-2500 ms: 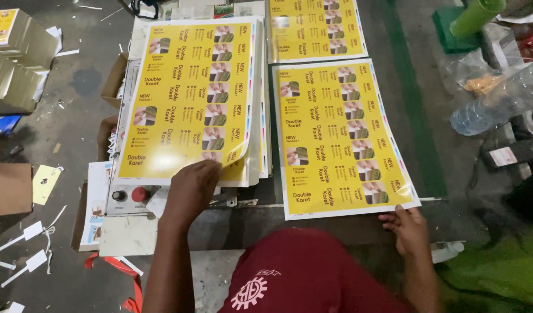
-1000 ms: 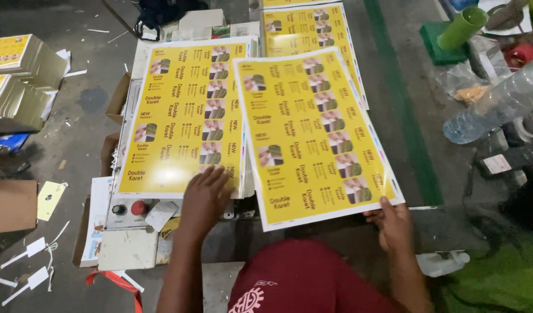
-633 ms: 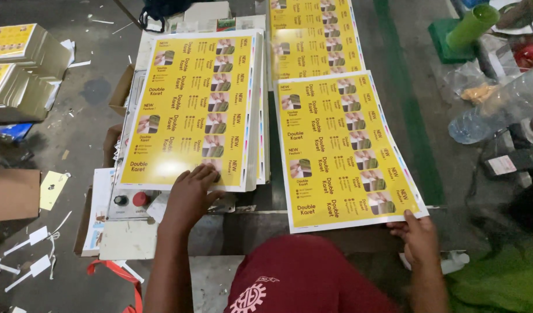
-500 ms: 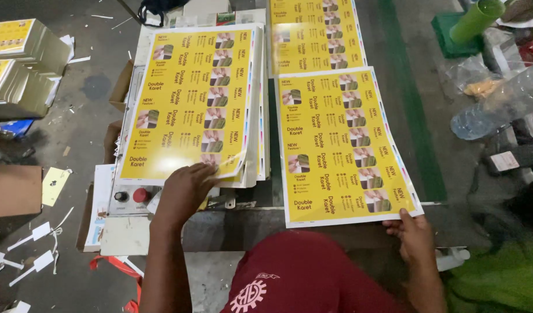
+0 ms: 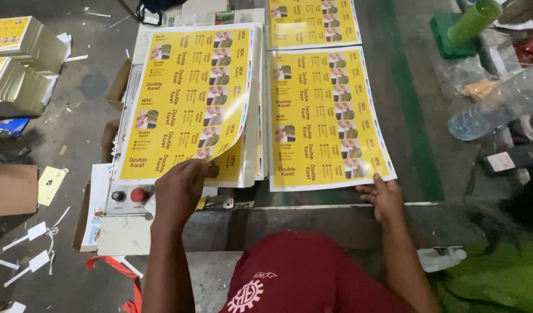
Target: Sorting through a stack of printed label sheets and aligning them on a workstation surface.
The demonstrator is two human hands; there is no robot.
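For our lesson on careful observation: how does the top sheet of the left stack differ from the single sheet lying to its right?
The top sheet curls up at its near right corner, lifted by the left hand; the single sheet lies flat, its near edge touched by the right hand. The top sheet rests on a thick stack; the single sheet lies low on the table. Both are yellow printed sheets.

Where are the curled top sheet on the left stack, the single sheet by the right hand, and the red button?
curled top sheet [image 5: 185,104], head view, on its yellow printed face.
single sheet [image 5: 327,122], head view, mid-sheet.
red button [image 5: 139,195], head view, on its cap.
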